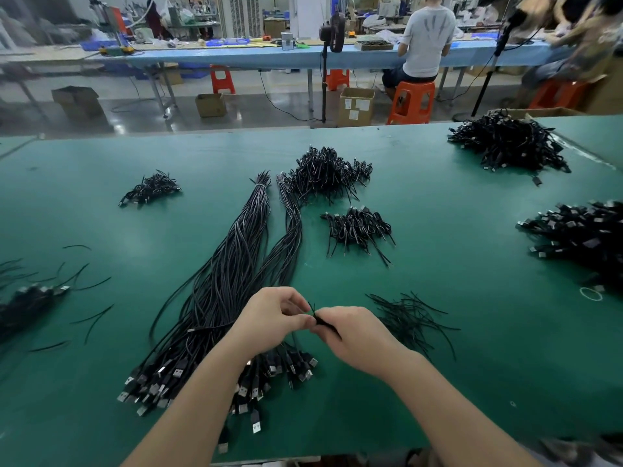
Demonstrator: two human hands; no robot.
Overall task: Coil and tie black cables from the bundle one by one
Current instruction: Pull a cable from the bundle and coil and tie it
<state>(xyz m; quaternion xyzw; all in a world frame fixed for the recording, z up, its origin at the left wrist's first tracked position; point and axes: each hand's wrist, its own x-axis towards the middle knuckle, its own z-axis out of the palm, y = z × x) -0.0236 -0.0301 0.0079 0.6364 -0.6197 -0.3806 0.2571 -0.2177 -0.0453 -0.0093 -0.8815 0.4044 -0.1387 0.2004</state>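
A long bundle of black USB cables [232, 264] lies on the green table [455, 264], its plugs fanned out near the front edge. Above the plug end, my left hand [273, 318] and my right hand [354, 335] meet. Together they hold a small coiled black cable [325, 323], mostly hidden inside my right fist. Both hands pinch a thin black twist tie [312, 308] whose ends stick up between the fingertips. A second, thinner tied bundle [290, 227] lies to the right of the first.
Loose black twist ties [411, 315] lie just right of my hands. Piles of coiled cables [359, 227] sit at centre, with more coiled piles [327, 171] behind, at far left [150, 190] and along the right edge [580, 230]. Stray ties [91, 318] lie on the left.
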